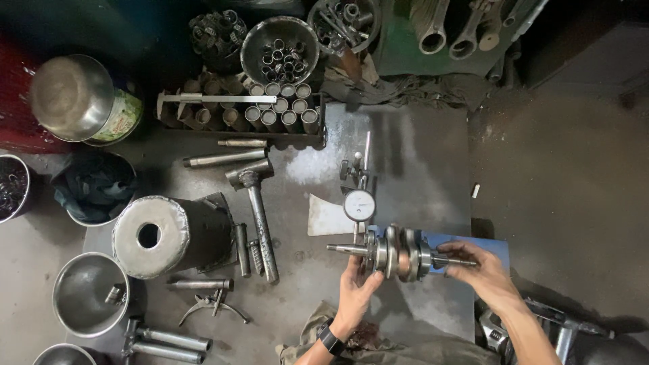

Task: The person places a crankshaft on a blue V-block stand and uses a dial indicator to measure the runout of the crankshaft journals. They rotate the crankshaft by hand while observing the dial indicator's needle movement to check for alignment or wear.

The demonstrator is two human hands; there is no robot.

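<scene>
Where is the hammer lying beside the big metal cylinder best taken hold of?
By the lower end of the hammer's long straight handle, coming from above. It lies flat on the table with the heavy head at the far end. Loose bars crowd its left side, so approach from the right.

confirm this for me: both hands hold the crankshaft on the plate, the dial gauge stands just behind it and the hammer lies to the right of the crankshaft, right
Not quite. In the head view the hammer lies to the left of the crankshaft, not the right. The rest holds: the left hand and right hand hold the crankshaft, and the dial gauge stands just behind it.
</scene>
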